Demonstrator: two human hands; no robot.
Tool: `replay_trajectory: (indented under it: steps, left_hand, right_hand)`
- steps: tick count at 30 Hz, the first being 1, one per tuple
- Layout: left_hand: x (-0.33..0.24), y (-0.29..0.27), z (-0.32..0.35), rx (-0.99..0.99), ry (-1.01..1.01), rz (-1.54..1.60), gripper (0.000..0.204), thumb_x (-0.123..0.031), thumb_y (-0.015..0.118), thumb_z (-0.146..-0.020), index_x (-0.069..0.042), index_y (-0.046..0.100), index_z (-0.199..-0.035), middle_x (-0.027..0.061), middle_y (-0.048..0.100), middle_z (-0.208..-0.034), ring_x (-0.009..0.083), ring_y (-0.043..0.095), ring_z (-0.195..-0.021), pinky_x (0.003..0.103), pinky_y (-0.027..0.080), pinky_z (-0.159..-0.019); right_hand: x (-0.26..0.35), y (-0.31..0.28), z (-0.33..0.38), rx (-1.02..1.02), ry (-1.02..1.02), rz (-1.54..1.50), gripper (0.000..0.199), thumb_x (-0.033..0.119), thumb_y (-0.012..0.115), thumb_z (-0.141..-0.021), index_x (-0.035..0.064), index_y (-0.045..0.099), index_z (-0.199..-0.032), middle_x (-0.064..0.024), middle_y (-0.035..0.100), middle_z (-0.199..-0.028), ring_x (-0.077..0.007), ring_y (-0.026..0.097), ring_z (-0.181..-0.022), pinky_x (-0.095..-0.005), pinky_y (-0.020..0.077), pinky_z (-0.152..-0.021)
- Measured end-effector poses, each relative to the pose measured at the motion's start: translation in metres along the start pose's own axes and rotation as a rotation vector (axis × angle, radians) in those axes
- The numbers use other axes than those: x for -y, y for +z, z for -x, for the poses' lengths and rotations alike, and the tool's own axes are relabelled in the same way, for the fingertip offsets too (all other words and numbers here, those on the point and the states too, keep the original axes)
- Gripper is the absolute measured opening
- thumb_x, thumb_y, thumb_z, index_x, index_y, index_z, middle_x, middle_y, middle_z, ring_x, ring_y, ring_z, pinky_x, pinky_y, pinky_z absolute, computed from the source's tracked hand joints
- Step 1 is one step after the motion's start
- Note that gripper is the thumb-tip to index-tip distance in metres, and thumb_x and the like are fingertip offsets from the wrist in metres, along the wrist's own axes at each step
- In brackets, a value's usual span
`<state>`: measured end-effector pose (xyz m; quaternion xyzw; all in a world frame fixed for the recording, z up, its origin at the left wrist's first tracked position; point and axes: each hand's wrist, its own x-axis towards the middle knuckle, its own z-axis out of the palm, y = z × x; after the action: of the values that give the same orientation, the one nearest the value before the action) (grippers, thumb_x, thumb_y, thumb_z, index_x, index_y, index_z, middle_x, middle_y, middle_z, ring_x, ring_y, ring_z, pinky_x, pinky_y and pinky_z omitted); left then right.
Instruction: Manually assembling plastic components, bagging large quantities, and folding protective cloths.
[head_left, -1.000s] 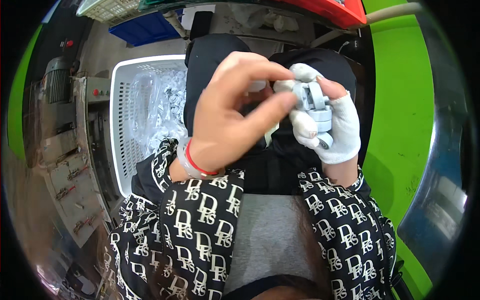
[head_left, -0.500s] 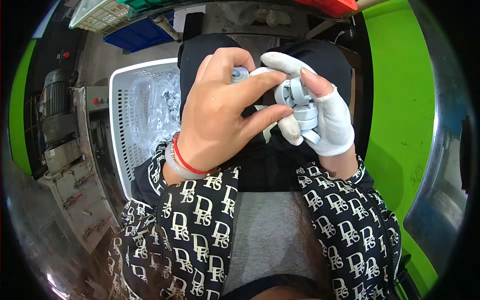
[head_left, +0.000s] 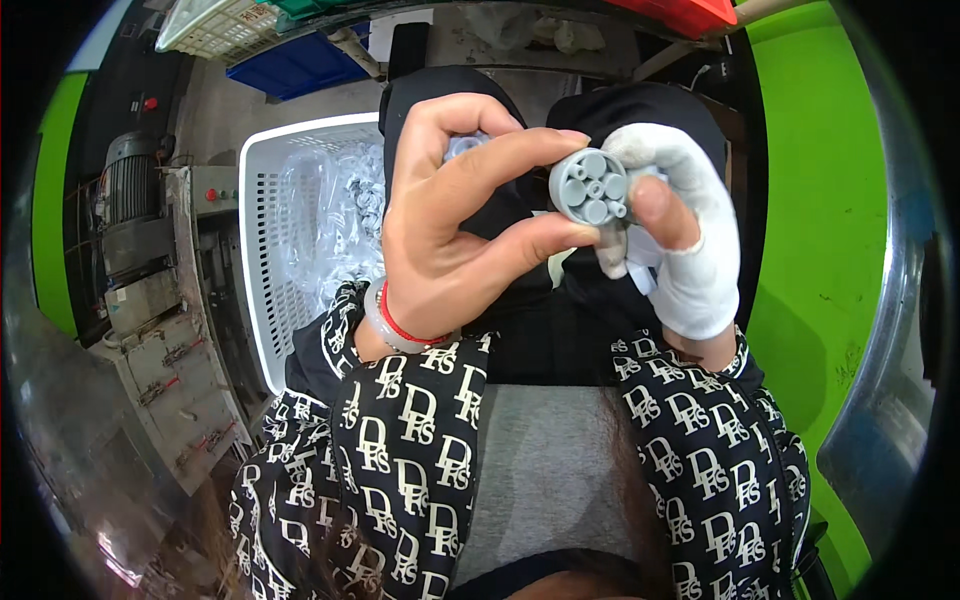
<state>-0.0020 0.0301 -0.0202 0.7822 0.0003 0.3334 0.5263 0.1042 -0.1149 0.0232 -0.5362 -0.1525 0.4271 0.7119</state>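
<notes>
A round grey plastic part (head_left: pixel 590 188), with a raised rim and several round studs inside, is held above my lap. My bare left hand (head_left: pixel 450 210) pinches it between thumb and index finger, its studded side turned up to me. Behind the curled fingers of that hand, a clear and bluish plastic piece (head_left: pixel 462 147) partly shows. My right hand (head_left: pixel 690 230), in a white glove with the thumb tip bare, touches the part's right side. Under its fingers, light grey plastic pieces (head_left: pixel 640 262) show in part; most of what it holds is hidden.
A white perforated basket (head_left: pixel 262 230) at my left holds clear plastic bags (head_left: pixel 318 220) and small grey parts. A blue crate (head_left: pixel 300 72), a cream crate (head_left: pixel 215 25) and a red bin (head_left: pixel 690 12) are at the far side. A motor (head_left: pixel 133 190) and machinery stand further left.
The round grey part has turned so that its studded side faces up to me. My right hand has rolled over, hiding the stacked pieces that showed in its palm.
</notes>
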Motion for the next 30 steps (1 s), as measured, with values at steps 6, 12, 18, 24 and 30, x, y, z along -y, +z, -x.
replay_trajectory:
  steps: [6, 12, 18, 24, 30]
  left_hand:
    - [-0.008, 0.001, 0.000, 0.049, -0.144, 0.156, 0.038, -0.022, 0.069, -0.078, -0.002, 0.059, -0.110, 0.0078, 0.047, -0.100, 0.0163, 0.048, -0.089, 0.027, 0.041, -0.078]
    - [-0.007, 0.008, 0.000, 0.097, -0.229, 0.474, 0.046, -0.037, 0.046, -0.092, 0.004, 0.050, -0.112, 0.0103, 0.049, -0.105, 0.0160, 0.048, -0.096, 0.027, 0.037, -0.084]
    - [-0.012, 0.006, 0.003, 0.177, -0.356, 0.673, 0.056, -0.044, 0.042, -0.092, 0.006, 0.045, -0.117, 0.0121, 0.050, -0.112, 0.0163, 0.048, -0.101, 0.028, 0.036, -0.089]
    - [-0.015, 0.002, 0.000, 0.230, -0.447, 0.612, 0.058, -0.045, 0.045, -0.091, 0.005, 0.045, -0.118, 0.0091, 0.054, -0.108, 0.0139, 0.051, -0.097, 0.027, 0.039, -0.085]
    - [-0.008, 0.005, 0.003, 0.157, -0.312, 0.573, 0.038, -0.031, 0.047, -0.094, 0.000, 0.051, -0.115, 0.0025, 0.056, -0.094, 0.0071, 0.050, -0.082, 0.022, 0.041, -0.073]
  right_hand:
    - [0.006, 0.004, 0.004, -0.072, -0.197, 0.500, 0.021, 0.016, 0.069, -0.080, 0.0009, 0.061, -0.092, -0.0025, 0.060, -0.080, -0.0062, 0.053, -0.066, -0.0187, 0.0417, -0.060]
    - [-0.002, 0.007, 0.004, -0.058, -0.380, 0.609, 0.016, 0.014, 0.069, -0.078, 0.0020, 0.062, -0.086, -0.0038, 0.059, -0.074, -0.0098, 0.053, -0.063, -0.0210, 0.0410, -0.057]
    - [0.014, 0.007, 0.006, 0.047, -0.542, 0.962, 0.013, 0.011, 0.065, -0.081, 0.0007, 0.059, -0.086, -0.0039, 0.056, -0.079, -0.0097, 0.050, -0.066, -0.0213, 0.0389, -0.060]
    - [0.018, 0.006, 0.006, 0.063, -0.558, 1.098, 0.012, 0.009, 0.065, -0.080, -0.0001, 0.060, -0.086, -0.0056, 0.057, -0.076, -0.0115, 0.051, -0.065, -0.0222, 0.0395, -0.059]
    - [0.013, 0.007, 0.004, 0.064, -0.598, 1.130, 0.011, 0.008, 0.063, -0.081, -0.0012, 0.060, -0.086, -0.0072, 0.057, -0.075, -0.0139, 0.052, -0.065, -0.0235, 0.0400, -0.059]
